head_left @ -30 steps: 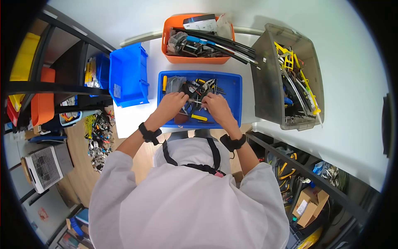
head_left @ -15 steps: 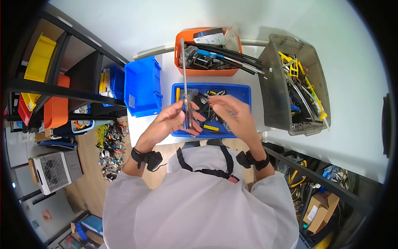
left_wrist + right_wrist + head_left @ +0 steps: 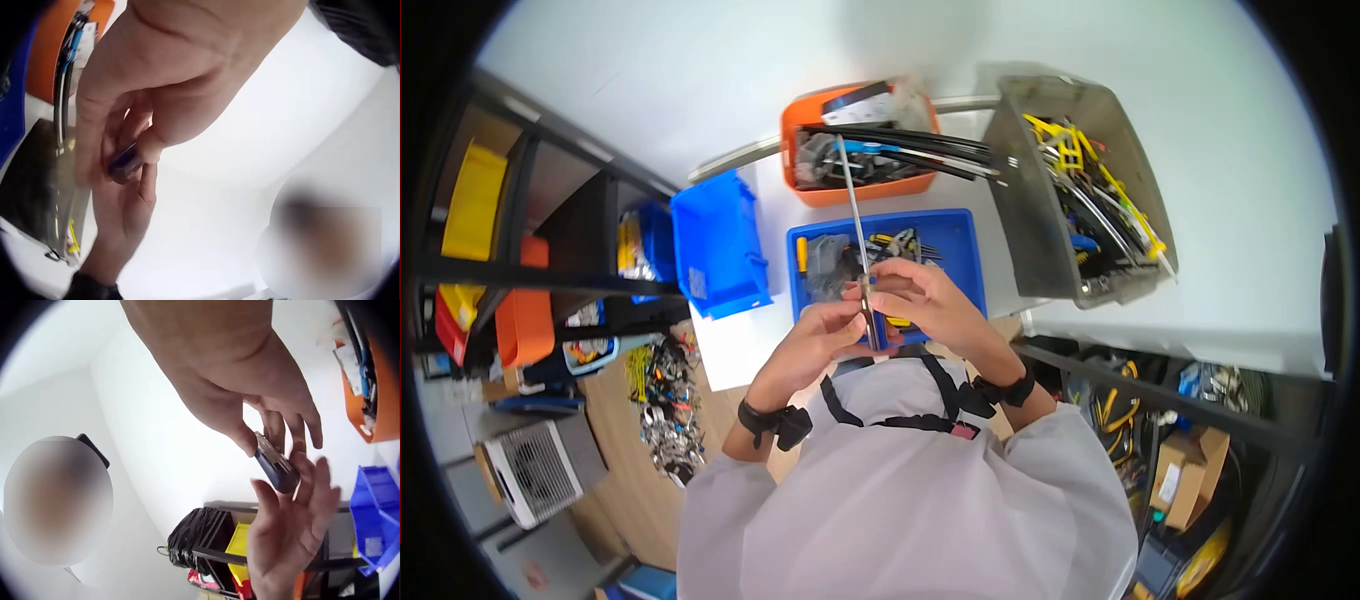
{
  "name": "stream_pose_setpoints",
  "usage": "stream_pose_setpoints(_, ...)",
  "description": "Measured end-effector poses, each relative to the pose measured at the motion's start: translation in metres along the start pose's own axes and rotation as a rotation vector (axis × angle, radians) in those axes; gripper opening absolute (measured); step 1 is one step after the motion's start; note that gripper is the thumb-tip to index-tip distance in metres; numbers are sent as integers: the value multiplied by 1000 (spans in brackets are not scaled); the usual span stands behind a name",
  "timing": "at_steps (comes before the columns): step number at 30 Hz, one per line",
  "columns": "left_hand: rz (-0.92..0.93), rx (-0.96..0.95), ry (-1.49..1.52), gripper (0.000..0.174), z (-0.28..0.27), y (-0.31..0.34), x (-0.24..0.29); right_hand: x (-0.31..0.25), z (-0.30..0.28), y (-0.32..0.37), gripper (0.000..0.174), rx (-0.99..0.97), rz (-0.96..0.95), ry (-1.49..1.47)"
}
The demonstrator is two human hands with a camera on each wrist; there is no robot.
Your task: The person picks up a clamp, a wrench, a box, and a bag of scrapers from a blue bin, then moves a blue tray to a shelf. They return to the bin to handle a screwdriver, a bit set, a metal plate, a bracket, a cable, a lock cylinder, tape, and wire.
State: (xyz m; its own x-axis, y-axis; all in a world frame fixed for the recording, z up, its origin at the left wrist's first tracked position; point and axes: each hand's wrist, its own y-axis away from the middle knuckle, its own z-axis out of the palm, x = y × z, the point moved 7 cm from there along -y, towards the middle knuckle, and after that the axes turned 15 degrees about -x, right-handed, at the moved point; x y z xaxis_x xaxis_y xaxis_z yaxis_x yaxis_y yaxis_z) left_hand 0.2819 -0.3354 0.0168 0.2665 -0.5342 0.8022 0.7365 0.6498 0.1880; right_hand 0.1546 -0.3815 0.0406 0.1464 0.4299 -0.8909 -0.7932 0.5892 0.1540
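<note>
A long screwdriver is raised over the front of the blue tray, its thin metal shank pointing away from the body. My left hand holds the dark handle between thumb and fingers. From the other side, my right hand pinches the handle near where the shank starts. In the right wrist view, the left fingers lie under the rounded butt of the handle. Beneath the hands, the tray holds pliers, a plastic bag, an orange-handled tool and other hand tools, partly covered by the hands.
Behind the tray stands an orange bin with black rods sticking out rightward. A blue bin stands left, and a grey tub of tools stands right. Black shelving lines the left side.
Both hands were down among the tools in the tray. They came up with the screwdriver in the left hand, and the right hand has since closed in and taken hold of it too.
</note>
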Motion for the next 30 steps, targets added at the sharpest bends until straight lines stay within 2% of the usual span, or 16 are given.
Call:
stream_pose_setpoints(1, 5, 29, -97, 48, -2, -4, -4, 1, -3, 7, 33, 43, 30, -43)
stream_pose_setpoints(2, -27, 66, -200, 46, -6, -4, -12, 2, -14, 11, 31, 39, -87, 35)
stream_pose_setpoints(5, -95, 93, -449, 40, -16, -7, -15, -13, -48, 43, 28, 169, -109, 138)
stream_pose_setpoints(6, -109, 109, -427, 40, -20, -5, -19, -14, -60, 56, 27, 242, -146, -46)
stream_pose_setpoints(7, -125, 132, -407, 39, -25, -3, -21, -14, -75, 70, 27, 284, -161, -43)
stream_pose_setpoints(11, -165, 172, -385, 43, -44, 7, -28, -19, -153, 155, 27, 600, -113, 184)
stream_pose_setpoints(12, -168, 231, -378, 43, -53, 10, -29, -24, -168, 177, 30, 695, -105, 225)
stream_pose_setpoints(14, -184, 325, -373, 44, -62, 14, -28, -27, -193, 222, 29, 881, -87, 212)
stream_pose_setpoints(15, -192, 305, -381, 44, -61, 12, -27, -26, -206, 242, 28, 949, -93, 215)
stream_pose_setpoints(19, -204, 375, -420, 44, -62, 5, -18, -29, -254, 303, 31, 1206, 67, 535)
stream_pose_setpoints(21, -189, 383, -433, 44, -62, -1, -15, -28, -275, 318, 31, 1254, 230, 607)
stream_pose_setpoints(22, -189, 378, -441, 44, -62, -4, -16, -30, -284, 321, 31, 1261, 224, 603)
stream_pose_setpoints(24, -206, 388, -450, 46, -62, -5, -17, -20, -305, 317, 34, 1144, 411, 673)
stream_pose_setpoints(25, -204, 388, -457, 46, -60, -7, -16, -17, -315, 315, 34, 1146, 404, 670)
stream_pose_setpoints(27, -246, 387, -444, 48, -53, -8, -19, -17, -324, 297, 39, 1045, 475, 948)
stream_pose_setpoints(30, -267, 394, -455, 49, -49, -8, -23, -22, -326, 280, 38, 979, 505, 1030)
